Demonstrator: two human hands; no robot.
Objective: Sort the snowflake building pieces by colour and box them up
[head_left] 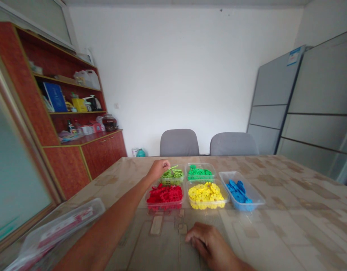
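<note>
My left hand reaches over the back left tub. Its fingers are pinched at a light green plastic piece whose end sticks out beside the fingertips. More light green pieces lie below in that tub. Closer to me, a clear tub holds red lattice-like pieces. Yellow flower-shaped discs fill the tub to its right, with small green pieces in the one behind. Near the table's front edge my right hand rests with fingers curled in, and nothing shows in it.
At the right, a longer clear tub contains blue pieces. A clear plastic container with reddish items lies at the left edge of the table. Two grey chairs stand behind the table, and a wooden cabinet is at the left.
</note>
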